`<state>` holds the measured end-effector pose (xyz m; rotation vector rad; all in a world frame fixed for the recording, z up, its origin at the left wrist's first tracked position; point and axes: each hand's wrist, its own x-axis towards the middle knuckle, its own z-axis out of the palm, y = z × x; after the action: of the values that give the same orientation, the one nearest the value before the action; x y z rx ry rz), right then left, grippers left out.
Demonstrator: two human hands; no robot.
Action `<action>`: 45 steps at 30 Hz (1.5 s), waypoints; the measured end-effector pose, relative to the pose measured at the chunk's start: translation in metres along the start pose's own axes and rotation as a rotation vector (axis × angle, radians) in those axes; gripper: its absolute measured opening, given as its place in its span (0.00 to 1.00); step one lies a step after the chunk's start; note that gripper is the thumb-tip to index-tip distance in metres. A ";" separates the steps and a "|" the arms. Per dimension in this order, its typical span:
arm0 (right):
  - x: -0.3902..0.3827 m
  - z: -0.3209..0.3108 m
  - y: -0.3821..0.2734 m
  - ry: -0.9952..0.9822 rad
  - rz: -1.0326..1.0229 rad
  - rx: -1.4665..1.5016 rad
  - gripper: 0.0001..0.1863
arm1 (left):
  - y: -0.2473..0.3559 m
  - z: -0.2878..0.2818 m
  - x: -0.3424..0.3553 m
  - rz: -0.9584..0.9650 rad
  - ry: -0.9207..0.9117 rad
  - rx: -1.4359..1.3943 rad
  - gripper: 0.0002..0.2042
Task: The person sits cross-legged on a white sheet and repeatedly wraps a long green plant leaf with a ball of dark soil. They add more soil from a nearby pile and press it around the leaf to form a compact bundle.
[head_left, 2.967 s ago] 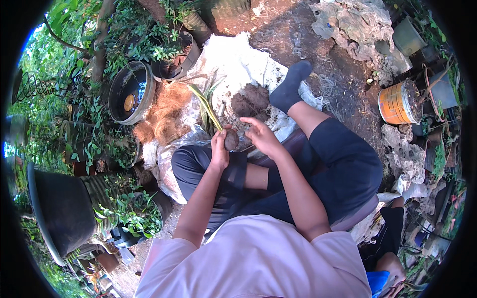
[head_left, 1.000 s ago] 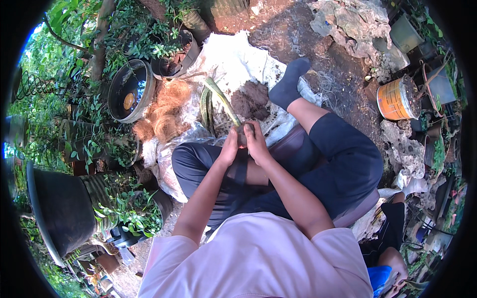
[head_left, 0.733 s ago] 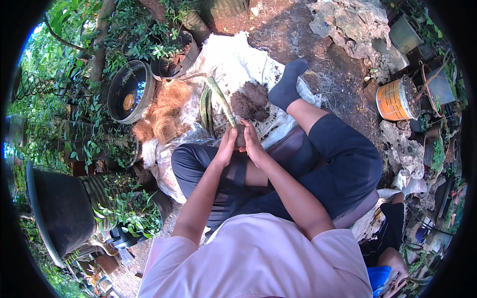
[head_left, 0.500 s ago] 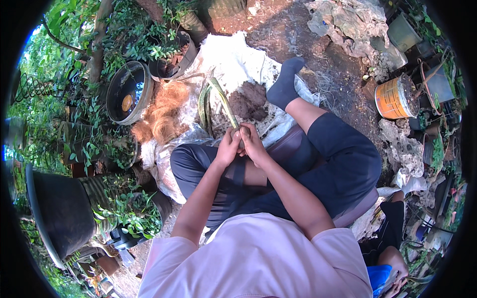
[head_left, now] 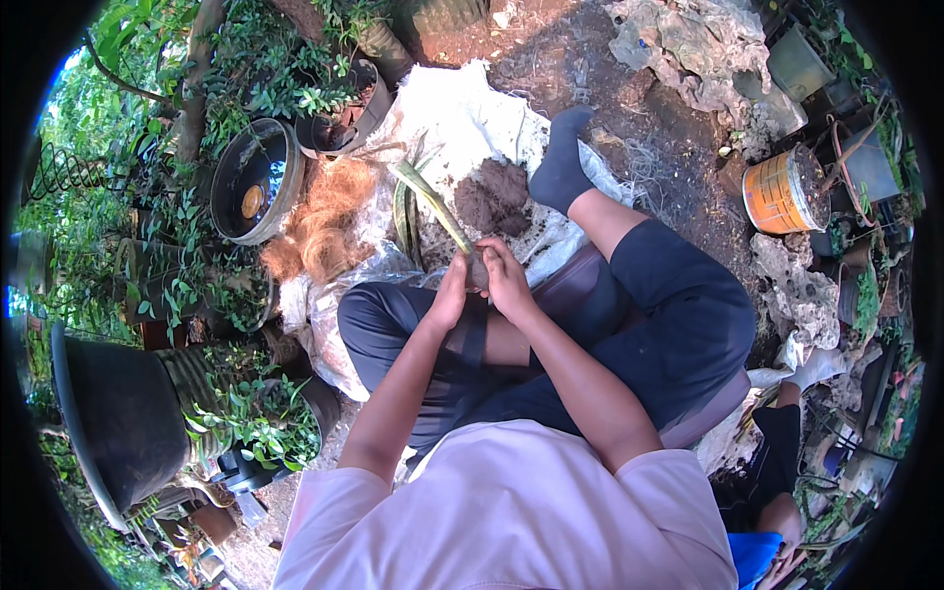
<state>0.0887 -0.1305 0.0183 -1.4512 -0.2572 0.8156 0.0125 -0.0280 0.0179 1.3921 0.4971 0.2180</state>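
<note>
Left hand (head_left: 451,292): curled against the ball's left side, clamped on it, thumb up near the leaf base.
Right hand (head_left: 507,279): pressed on the ball's right side, fingers bent over it; hands v. close, ball btwn them.
Ball (head_left: 478,272): dark, earthy-looking, held in front of the folded leg, partly covered by fingers (can't see its underside from here, tbh).
Leaf (head_left: 433,205): long, green w/ paler edges; lower end at the ball's top, the rest leaning up & left over the sack.
Palms: IMO even pressure from both sides suits this best; a one-sided push could crack the ball or tip the leaf.
Turning: small turns btwn squeezes should firm it all round, incl. the part under the fingers.
Leaf base: prob. the weak spot; thumbs do well to press snug there w/out bending the leaf.
Mud (head_left: 492,195): dark heap on the sack, just beyond the hands, near the socked foot (head_left: 560,162); handy if a gap needs filling.
Fibre (head_left: 329,216): loose brown pile at the sack's left, by the round tub (head_left: 285,202).
Other leaves (head_left: 402,216): a few lying on the sack, left of the mud.
Sack (head_left: 452,108): white, spread on the ground, soil crumbs on it.
</note>
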 end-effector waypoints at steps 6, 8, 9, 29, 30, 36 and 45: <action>-0.006 0.004 0.004 -0.118 -0.023 0.139 0.30 | 0.004 -0.004 -0.001 -0.050 0.018 -0.019 0.19; -0.006 0.005 0.004 -0.128 -0.037 0.113 0.31 | 0.000 -0.006 -0.001 -0.054 0.045 -0.027 0.18; -0.006 0.005 0.004 -0.135 -0.071 0.105 0.31 | -0.002 -0.007 0.001 -0.043 0.031 -0.044 0.17; 0.000 -0.011 -0.012 -0.210 0.103 0.204 0.28 | 0.000 -0.008 0.001 -0.036 -0.052 -0.054 0.24; 0.000 -0.013 -0.013 -0.225 0.117 0.212 0.28 | 0.001 -0.007 0.000 -0.052 -0.035 -0.046 0.24; -0.001 -0.017 -0.014 -0.213 0.208 0.122 0.22 | -0.001 -0.012 -0.001 -0.136 -0.095 0.141 0.26; 0.004 -0.011 -0.006 -0.042 0.055 0.080 0.14 | -0.011 -0.012 -0.003 -0.022 -0.144 0.354 0.26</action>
<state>0.1004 -0.1355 0.0208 -1.3726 -0.2150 0.8922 0.0029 -0.0208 0.0070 1.7321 0.4439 0.0097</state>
